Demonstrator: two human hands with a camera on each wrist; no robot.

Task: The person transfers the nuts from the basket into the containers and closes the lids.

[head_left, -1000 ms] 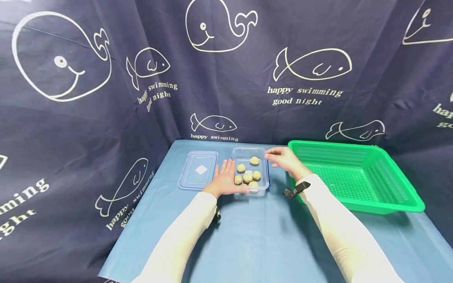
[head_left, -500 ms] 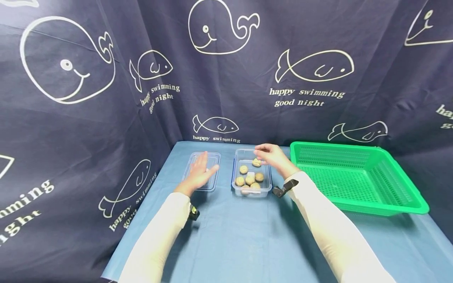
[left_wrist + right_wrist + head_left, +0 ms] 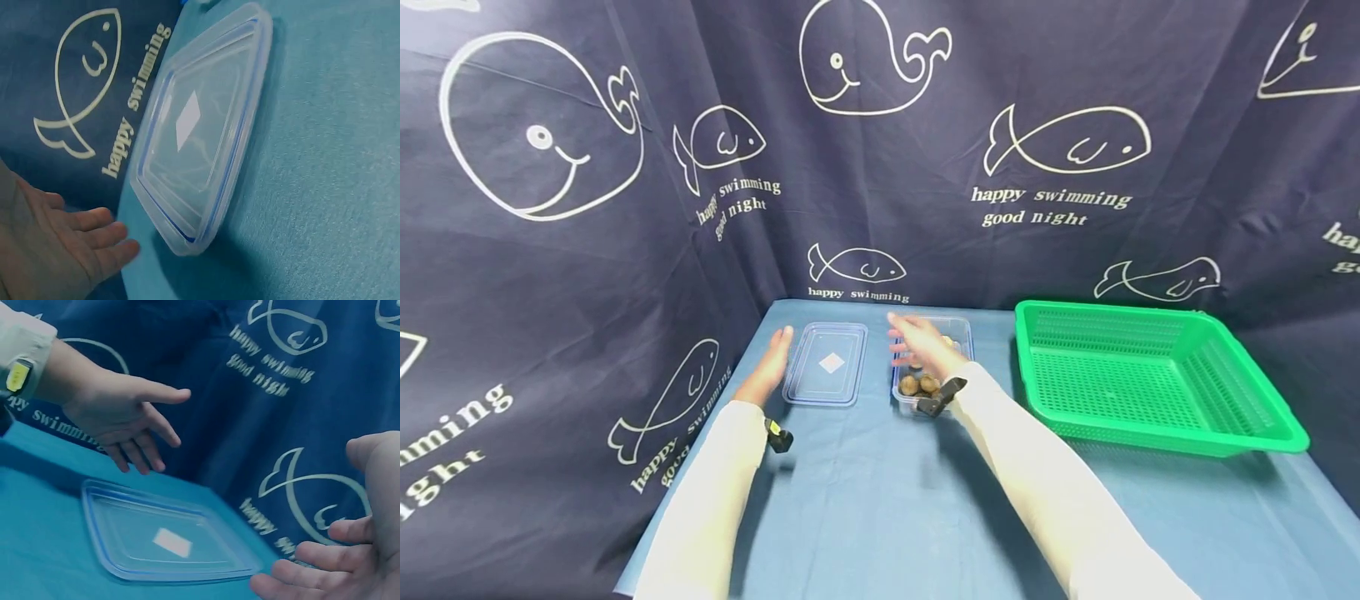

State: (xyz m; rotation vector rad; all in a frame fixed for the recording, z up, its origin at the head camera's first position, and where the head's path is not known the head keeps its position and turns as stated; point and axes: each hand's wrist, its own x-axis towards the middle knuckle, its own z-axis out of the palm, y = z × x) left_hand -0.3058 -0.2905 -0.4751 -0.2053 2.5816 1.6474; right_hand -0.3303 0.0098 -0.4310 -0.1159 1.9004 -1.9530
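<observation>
A clear lid (image 3: 825,375) with a blue seal and a white diamond label lies flat on the table. My left hand (image 3: 766,367) hovers just left of it, fingers extended and holding nothing; the left wrist view shows those fingers (image 3: 103,240) near the lid's edge. To the lid's right stands a clear plastic box (image 3: 964,327) with several walnuts (image 3: 910,384) inside. Above that box is my right hand (image 3: 922,343), its fingers spread and bare, covering part of the walnuts. In the right wrist view both palms face each other across the lid (image 3: 125,550).
A large green plastic basket (image 3: 1150,433) stands on the right of the blue-covered table (image 3: 880,500). Dark blue cloth (image 3: 880,208) printed with whales and fish hangs behind and to the left.
My left hand has left the box, crossed over the lid and moved to its left side. My right hand has shifted left from the box's right edge to above the box.
</observation>
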